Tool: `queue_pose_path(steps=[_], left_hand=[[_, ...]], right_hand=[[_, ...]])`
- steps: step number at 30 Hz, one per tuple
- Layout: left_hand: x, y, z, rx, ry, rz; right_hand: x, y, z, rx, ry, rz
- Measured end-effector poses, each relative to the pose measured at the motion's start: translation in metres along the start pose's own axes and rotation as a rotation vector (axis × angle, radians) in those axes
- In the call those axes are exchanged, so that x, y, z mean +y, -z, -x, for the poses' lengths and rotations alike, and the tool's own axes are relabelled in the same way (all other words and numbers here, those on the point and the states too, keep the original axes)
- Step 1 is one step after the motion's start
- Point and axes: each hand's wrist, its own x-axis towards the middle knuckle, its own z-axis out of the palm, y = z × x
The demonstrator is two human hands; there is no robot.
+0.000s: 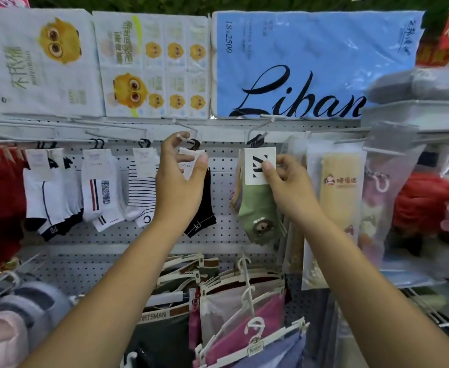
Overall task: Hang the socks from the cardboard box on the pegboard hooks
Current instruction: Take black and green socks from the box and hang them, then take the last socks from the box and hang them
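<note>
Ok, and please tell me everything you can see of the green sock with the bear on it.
The green sock is the front one of a pastel bunch, on a black hanger at a pegboard hook, right of the black sock. It looks like soft knit, with a brown bear face near the toe, which points down and right. A white card label with black marks covers its top. The right hand pinches that label, thumb in front.

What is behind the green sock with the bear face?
Behind the green bear sock, edges of more pale socks show at its left. Their number and patterns are covered.
</note>
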Motion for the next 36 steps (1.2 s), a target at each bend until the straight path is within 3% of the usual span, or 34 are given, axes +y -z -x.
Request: queue_pose_path(steps=[7, 13, 17, 21, 29, 36], left_hand=[[-0.001, 0.013, -0.009, -0.080, -0.015, -0.080], [0.005, 0.020, -0.009, -0.123, 0.016, -0.146], [0.012, 0.030, -0.003, -0.172, 0.032, -0.194], [0.011, 0.057, 0.015, -0.257, -0.066, -0.347], [-0.026, 0.180, 0.084, -0.462, -0.068, -0.561], [-0.058, 0.336, 0.183, -0.519, 0.120, -0.669]], right_hand=[[-0.002, 0.004, 0.000, 0.004, 0.044, 0.013], [-0.005, 0.004, -0.001, -0.015, -0.049, 0.038], [-0.009, 0.008, 0.010, -0.008, -0.080, 0.175], [-0.013, 0.002, 0.048, 0.075, -0.039, 0.313], [-0.041, -0.059, 0.162, -0.103, 0.056, 0.360], [-0.055, -0.171, 0.283, -0.353, 0.017, 0.349]])
